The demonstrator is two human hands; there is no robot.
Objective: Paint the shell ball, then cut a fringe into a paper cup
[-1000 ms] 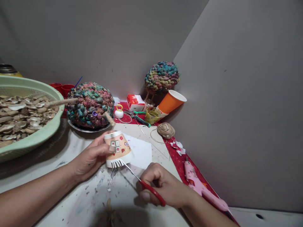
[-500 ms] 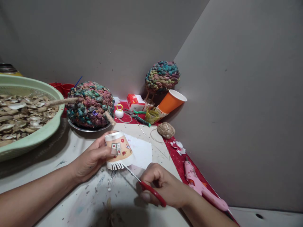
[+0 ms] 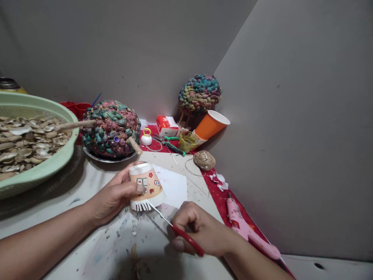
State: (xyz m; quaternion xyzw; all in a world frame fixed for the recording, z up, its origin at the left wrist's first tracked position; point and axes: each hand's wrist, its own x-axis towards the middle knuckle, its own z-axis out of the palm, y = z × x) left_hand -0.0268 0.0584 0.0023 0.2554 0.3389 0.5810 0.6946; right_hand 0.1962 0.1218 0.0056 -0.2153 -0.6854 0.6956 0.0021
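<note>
Cup [image 3: 154, 182] in left hand [image 3: 115, 194] above table [image 3: 96, 241], tilted, slit edge down. Left thumb presses the printed side, fingers curled behind, firm-looking grip. Right hand [image 3: 202, 229] has fingers closed round scissors [image 3: 179, 231], tips at the edge by the last slit; blade gap too small to tell. Risks: overlong snip could run into the print; thumb squeezing hard could buckle the wall; cup slipping could skew or tear a strip.

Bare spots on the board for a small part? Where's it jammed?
Board between the green basket and left hand: free but for paint marks. Between that hand and the scissors, nearer the body: open, though littered with scraps. Crowded: red cloth at the back, with pliers, box, orange cup.
</note>
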